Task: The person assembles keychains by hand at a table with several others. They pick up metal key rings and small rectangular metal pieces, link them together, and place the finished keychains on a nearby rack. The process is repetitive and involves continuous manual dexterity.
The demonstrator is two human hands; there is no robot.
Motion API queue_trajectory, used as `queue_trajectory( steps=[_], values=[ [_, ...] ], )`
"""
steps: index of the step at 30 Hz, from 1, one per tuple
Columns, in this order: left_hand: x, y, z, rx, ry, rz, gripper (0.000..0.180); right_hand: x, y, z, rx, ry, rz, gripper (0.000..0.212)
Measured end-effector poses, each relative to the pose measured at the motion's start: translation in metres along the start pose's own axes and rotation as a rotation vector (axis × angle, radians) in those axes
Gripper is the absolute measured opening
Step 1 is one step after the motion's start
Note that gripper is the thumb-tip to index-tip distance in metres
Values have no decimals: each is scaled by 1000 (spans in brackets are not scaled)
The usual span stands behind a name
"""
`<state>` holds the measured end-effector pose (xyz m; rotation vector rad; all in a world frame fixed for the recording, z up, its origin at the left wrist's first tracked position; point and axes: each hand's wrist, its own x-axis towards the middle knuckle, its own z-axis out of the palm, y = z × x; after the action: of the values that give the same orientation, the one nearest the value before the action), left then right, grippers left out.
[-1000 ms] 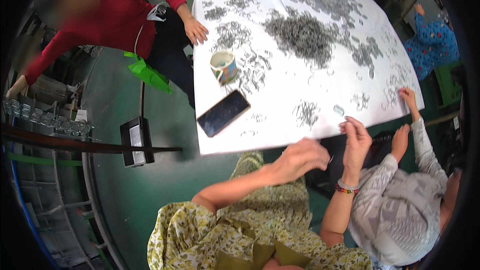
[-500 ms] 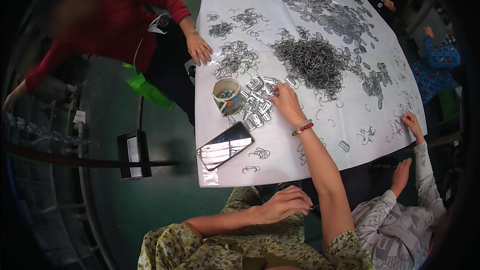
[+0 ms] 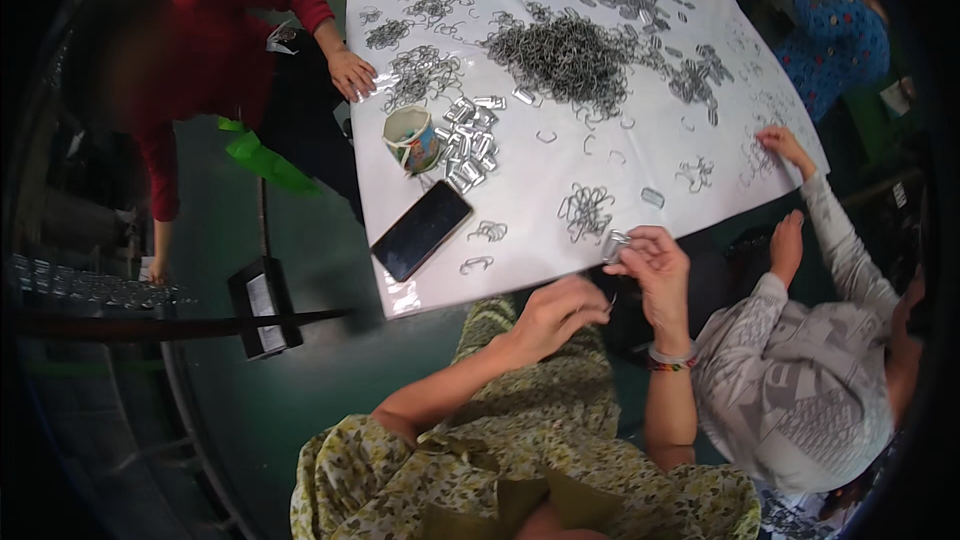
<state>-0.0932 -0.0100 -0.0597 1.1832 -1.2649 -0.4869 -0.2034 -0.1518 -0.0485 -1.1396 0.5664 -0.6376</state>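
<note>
Currently our right hand [image 3: 655,268] pinches a shiny metal buckle [image 3: 615,246] between thumb and fingers, at the near edge of the table [image 3: 520,275]. Our left hand [image 3: 555,318] hangs near it, fingers bent and narrow, with a thin bit [image 3: 612,306] at the tips; whether they grip it firmly, we cannot tell. We judge a loose pinch the main risk: the buckle could slip past the edge and fall. A careless sweep might also scatter the hook pile [image 3: 586,212] close by.

Silver buckle [image 3: 616,246], white tabletop [image 3: 540,180], green floral clothing [image 3: 405,475], bracelet [image 3: 672,365] apparently multicoloured.
</note>
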Motion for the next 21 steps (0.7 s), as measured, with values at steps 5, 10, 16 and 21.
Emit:
queue_trajectory(
  steps=[5,10,16,21],
  values=[
    [11,7,3,35,-53,1,16,-47,-33,19,-225,81,-176,19],
    [15,15,9,59,-74,16,15,-60,-38,18,-292,164,-261,19],
    [16,4,14,80,-121,-4,16,-63,-34,9,-145,193,-275,20],
    [17,-17,19,17,0,-93,32,-61,-27,-2,-98,262,-257,19]
  ],
)
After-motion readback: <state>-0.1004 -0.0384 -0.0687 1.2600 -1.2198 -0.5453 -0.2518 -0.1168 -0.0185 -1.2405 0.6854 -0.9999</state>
